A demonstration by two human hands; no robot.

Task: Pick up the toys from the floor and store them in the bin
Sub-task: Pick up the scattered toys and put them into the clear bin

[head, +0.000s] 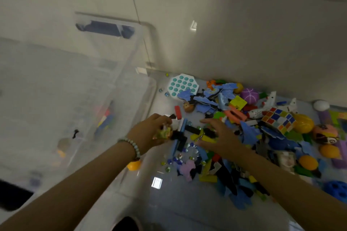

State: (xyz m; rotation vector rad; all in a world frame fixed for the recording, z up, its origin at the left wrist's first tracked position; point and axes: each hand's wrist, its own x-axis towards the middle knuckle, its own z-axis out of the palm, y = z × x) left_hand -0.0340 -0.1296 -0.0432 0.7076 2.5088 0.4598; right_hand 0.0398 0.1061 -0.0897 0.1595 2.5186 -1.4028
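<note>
left hand (150, 133): I've got it clamped on a small yellow-green toy (163, 133)
right hand (217, 135): fingers spread, hovering over blocks (204, 137)
bin (116, 88): at 9 o'clock, few toys inside
pile (244, 127): 3 o'clock

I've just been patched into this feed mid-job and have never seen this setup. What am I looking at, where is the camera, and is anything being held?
There is no machine here: a person is working with two bare hands. The single picture comes from a wide-angle camera on their head, looking down at the floor. The left hand, with a bead bracelet on its wrist, is closed around a small yellow-green toy; what it is stays too blurred to tell. The right hand is spread open over the toy pile, holding nothing. The pile includes a colour cube, a teal pop-bubble toy, a purple ball, blocks and marbles. The clear plastic bin stands on the left, with a few toys already inside.
</note>
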